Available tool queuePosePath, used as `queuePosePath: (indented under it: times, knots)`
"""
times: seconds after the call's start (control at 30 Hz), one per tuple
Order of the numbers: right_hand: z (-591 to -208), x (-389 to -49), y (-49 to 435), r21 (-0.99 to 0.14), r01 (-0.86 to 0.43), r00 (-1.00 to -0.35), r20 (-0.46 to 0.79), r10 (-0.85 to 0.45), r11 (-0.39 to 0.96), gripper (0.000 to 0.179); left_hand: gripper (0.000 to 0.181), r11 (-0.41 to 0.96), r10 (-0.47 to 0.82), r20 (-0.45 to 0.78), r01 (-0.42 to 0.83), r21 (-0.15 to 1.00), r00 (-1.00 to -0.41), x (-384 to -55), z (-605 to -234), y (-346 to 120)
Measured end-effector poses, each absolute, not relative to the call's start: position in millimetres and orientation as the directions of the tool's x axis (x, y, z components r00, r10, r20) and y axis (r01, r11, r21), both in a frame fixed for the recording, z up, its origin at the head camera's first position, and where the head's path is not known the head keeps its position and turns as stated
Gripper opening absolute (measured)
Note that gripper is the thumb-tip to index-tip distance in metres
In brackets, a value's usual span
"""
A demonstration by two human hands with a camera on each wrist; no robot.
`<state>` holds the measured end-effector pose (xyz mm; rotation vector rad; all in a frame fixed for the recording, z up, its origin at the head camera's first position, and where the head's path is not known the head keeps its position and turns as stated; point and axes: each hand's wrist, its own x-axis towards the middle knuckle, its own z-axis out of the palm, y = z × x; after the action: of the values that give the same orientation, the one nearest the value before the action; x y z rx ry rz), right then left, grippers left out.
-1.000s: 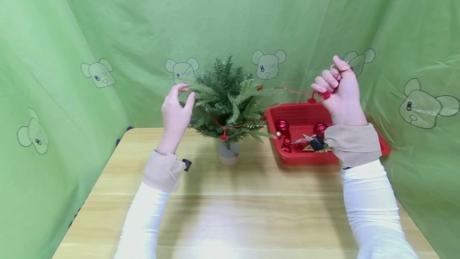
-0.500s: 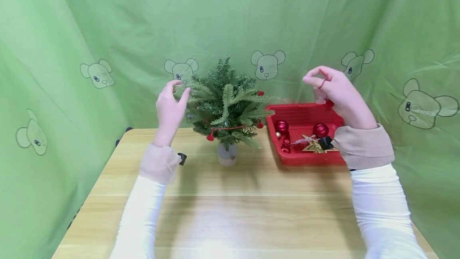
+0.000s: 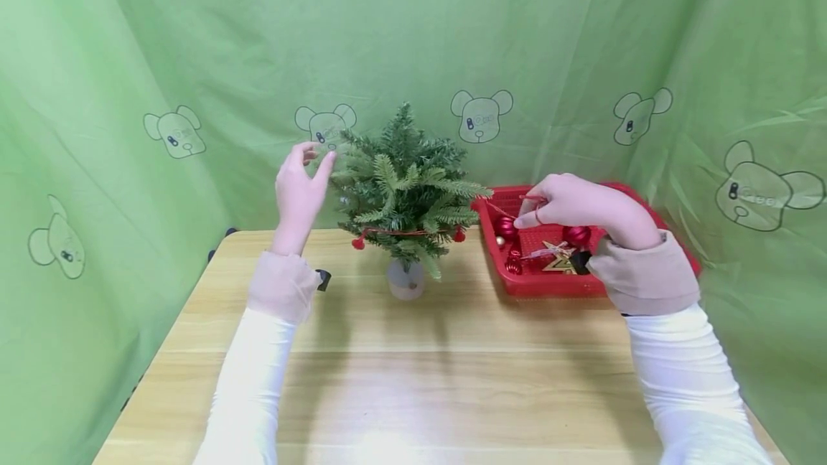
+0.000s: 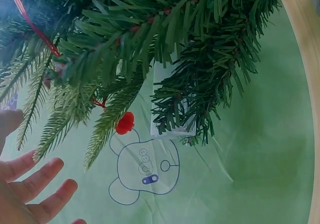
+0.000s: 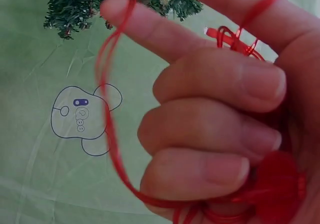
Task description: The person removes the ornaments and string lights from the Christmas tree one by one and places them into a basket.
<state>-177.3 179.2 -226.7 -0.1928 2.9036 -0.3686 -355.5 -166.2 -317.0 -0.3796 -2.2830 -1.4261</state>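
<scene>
A small artificial Christmas tree (image 3: 405,185) stands upright on its pale round base (image 3: 405,280). A red string garland (image 3: 403,233) with small red ornaments runs across its lower front branches. From the tree's right side the cord stretches to my right hand (image 3: 562,199), above the basket. The right wrist view shows several fingers (image 5: 215,79) curled round the bunched cord and a red ornament (image 5: 277,189). My left hand (image 3: 300,185) is beside the left branches, fingers loosely spread and holding nothing; contact with the needles cannot be told.
On the wooden table (image 3: 388,379), a red basket (image 3: 555,285) at the right holds shiny red balls (image 3: 507,227), a gold star (image 3: 558,258) and smaller ornaments. A green printed curtain (image 3: 413,34) encloses the back and sides.
My right hand has come down and left over the basket, still gripping the garland. The tree has turned, its front branches and garland shifting left. My left hand has drifted slightly left.
</scene>
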Motion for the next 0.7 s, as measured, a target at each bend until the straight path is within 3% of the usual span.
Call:
queuePosePath:
  times: [0.17, 0.4, 0.6, 0.7]
  knots:
    - [-228, -175, 175, -0.271, -0.074, -0.972, -0.195, -0.131, 0.960, 0.018, 0.046, 0.377, -0.015, 0.487, 0.446, 0.812, -0.873, -350, -317, -171]
    - [-232, -171, 178, -0.376, -0.061, -0.997, 0.060, -0.042, 0.925, 0.023, 0.040, 0.286, -0.049, 0.523, 0.490, 0.823, -0.851, -328, -307, -170]
    - [-236, -169, 178, -0.493, -0.079, -0.954, 0.290, 0.077, 0.866, 0.019, 0.037, 0.196, -0.060, 0.639, 0.618, 0.761, -0.767, -301, -297, -159]
    - [-238, -168, 175, -0.534, -0.113, -0.918, 0.379, 0.117, 0.838, 0.017, 0.050, 0.169, -0.016, 0.714, 0.702, 0.692, -0.700, -291, -295, -151]
